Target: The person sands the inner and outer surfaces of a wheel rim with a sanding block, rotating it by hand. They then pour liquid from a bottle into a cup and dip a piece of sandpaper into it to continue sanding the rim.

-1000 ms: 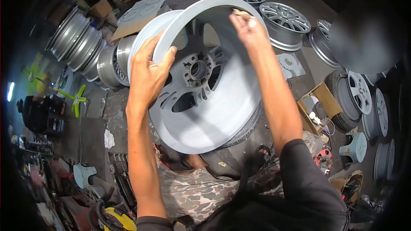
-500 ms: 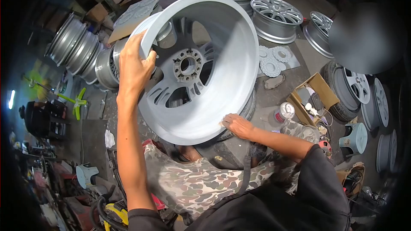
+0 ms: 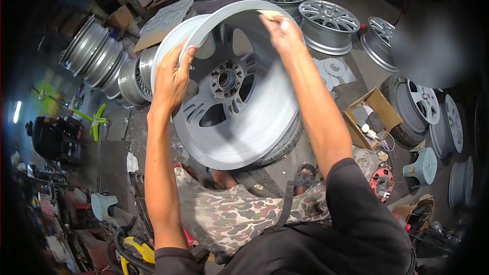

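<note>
A large grey wheel rim [image 3: 244, 137] stands tilted before me, its hollow back toward me and its spokes and hub deep inside. My left hand [image 3: 173, 74] grips the rim's upper left edge, thumb on the inner side and fingers round the outside. At the top right edge, my right hand [image 3: 283, 31] pinches a small tan piece of sandpaper [image 3: 271, 14] against the lip. Part of the rim's right side is hidden behind my right forearm. Under the rim lies a black tyre [image 3: 283, 148].
Silver rims [image 3: 328, 20] stand at the back right, and more rims [image 3: 94, 51] are stacked at the left. An open cardboard box [image 3: 389, 109] with small items sits to the right, near a light blue stool [image 3: 420, 165]. Grey ornate pieces [image 3: 333, 67] lie behind the rim.
My right hand has moved from the rim's lower edge up to its top right edge with the sandpaper. The rim has shifted slightly and my left hand still holds it.
</note>
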Motion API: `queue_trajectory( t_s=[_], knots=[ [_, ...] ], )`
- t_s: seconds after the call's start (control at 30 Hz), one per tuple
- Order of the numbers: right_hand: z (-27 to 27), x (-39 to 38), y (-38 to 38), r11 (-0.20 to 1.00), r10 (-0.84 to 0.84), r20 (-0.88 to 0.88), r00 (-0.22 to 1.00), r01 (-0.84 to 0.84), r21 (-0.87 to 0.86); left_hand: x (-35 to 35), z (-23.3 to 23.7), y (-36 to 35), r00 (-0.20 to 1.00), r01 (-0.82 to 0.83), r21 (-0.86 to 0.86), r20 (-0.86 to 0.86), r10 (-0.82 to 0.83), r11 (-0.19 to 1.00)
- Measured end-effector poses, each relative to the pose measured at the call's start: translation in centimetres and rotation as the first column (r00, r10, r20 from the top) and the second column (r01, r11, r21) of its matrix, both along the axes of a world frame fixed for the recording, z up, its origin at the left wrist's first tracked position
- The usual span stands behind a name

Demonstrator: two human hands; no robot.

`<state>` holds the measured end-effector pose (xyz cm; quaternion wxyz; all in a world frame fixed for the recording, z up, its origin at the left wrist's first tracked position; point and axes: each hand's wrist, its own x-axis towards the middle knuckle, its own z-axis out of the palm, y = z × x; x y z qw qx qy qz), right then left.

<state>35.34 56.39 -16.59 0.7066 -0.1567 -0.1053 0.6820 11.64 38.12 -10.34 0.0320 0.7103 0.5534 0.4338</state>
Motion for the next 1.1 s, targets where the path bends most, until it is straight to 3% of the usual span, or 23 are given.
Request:
queue_trajectory(
  t_s=[0.07,0.1,0.13,0.17,0.2,0.23,0.27,0.3,0.4,0.47,0.53,0.6,0.67,0.7,0.73,0.77,0.8,0.83,0.87,0.9,0.97,1.03,1.1],
  knots=[
    [-0.3,2.3,-0.5,0.968,-0.247,0.231,0.941,0.232,0.092,0.0,-0.1,0.1,0.995,-0.014,0.063,-0.095,0.02,0.998],
    [0.1,2.5,-1.7,0.943,-0.331,0.472,0.817,0.271,0.192,-0.2,-0.2,0.2,0.996,-0.014,0.055,-0.089,0.019,0.998],
    [-0.3,3.0,-2.1,0.887,-0.462,0.789,0.404,0.222,0.405,-0.6,-0.3,0.3,0.99,-0.032,0.074,-0.136,0.042,0.997],
    [-0.2,2.8,-2.6,0.629,-0.777,0.622,0.095,0.117,0.769,-0.8,-0.2,0.3,0.981,-0.048,0.093,-0.183,0.065,0.994],
    [0.9,2.4,-3.4,0.281,-0.953,0.262,-0.15,-0.121,0.952,-0.9,0.0,0.2,0.979,-0.061,0.101,-0.19,0.079,0.993],
    [2.2,2.2,-3.7,0.29,-0.951,0.271,-0.149,-0.125,0.949,-1.3,-0.1,0.3,0.97,-0.086,0.128,-0.214,0.113,0.988],
    [3.5,1.9,-3.7,0.096,-0.972,-0.003,-0.236,-0.405,0.909,-1.7,-0.2,0.5,0.96,-0.116,0.153,-0.237,0.15,0.981],
    [3.8,1.6,-3.3,-0.065,-0.93,-0.285,-0.23,-0.662,0.747,-2.2,-0.3,0.6,0.952,-0.104,0.182,-0.265,0.15,0.978],
    [2.5,4.4,1.9,0.018,-0.826,-0.499,-0.263,-0.897,0.442,-3.4,-0.6,1.2,0.949,-0.108,0.18,-0.275,0.155,0.978],
    [0.4,8.1,4.3,0.261,-0.72,-0.62,-0.311,-0.95,0.173,-3.3,-0.6,1.0,0.96,-0.139,0.133,-0.226,0.167,0.981],
    [-3.1,11.2,4.9,0.44,-0.742,-0.564,-0.362,-0.898,-0.002,-3.2,-0.3,1.1,0.966,-0.148,0.089,-0.201,0.164,0.985],
    [-9.6,13.6,4.0,0.536,-0.73,-0.512,-0.453,-0.844,-0.017,-3.1,-0.1,1.2,0.97,-0.163,0.046,-0.175,0.168,0.986],
    [-22.1,16.9,3.6,0.505,-0.82,-0.244,-0.518,-0.855,0.116,-3.4,-0.1,1.4,0.963,-0.145,0.077,-0.218,0.158,0.986],
    [-23.8,15.7,-2.3,0.607,-0.784,-0.023,-0.62,-0.775,0.177,-3.5,-0.2,1.5,0.963,-0.135,0.11,-0.217,0.157,0.985],
    [-26.3,14.0,-6.5,0.724,-0.688,0.129,-0.714,-0.687,0.057,-3.7,-0.4,1.6,0.963,-0.15,0.103,-0.212,0.169,0.983],
    [-26.4,11.7,-11.3,0.755,-0.54,0.389,-0.746,-0.634,-0.168,-3.7,-0.5,1.8,0.965,-0.136,0.121,-0.211,0.159,0.983],
    [-29.8,9.0,-16.0,0.804,-0.477,0.593,-0.649,-0.594,-0.004,-3.6,-0.4,1.8,0.967,-0.115,0.14,-0.213,0.143,0.984],
    [-29.9,5.7,-20.0,0.778,-0.422,0.717,-0.555,-0.628,-0.028,-3.2,-0.2,1.6,0.976,-0.096,0.109,-0.183,0.114,0.989],
    [-26.9,1.8,-23.7,0.801,-0.175,0.873,-0.455,-0.581,-0.142,-2.7,-0.1,1.3,0.977,-0.094,0.106,-0.183,0.112,0.99],
    [-24.8,-1.1,-25.6,0.739,-0.354,0.87,-0.342,-0.672,0.036,-2.1,0.0,0.9,0.98,-0.125,0.072,-0.149,0.134,0.99],
    [-19.6,-5.9,-27.9,0.764,-0.061,0.994,-0.089,-0.645,-0.011,-1.6,-0.2,0.5,0.98,-0.156,0.038,-0.122,0.16,0.987],
    [-16.4,-8.9,-28.1,0.728,0.263,0.953,0.147,-0.678,-0.097,-1.8,-1.1,0.6,0.993,-0.042,0.189,-0.104,0.063,0.981],
    [-12.6,-10.0,-25.3,0.638,0.647,0.636,0.421,-0.755,-0.15,-0.6,-1.2,-0.2,0.995,-0.03,0.222,-0.089,0.051,0.974]
  ],
)
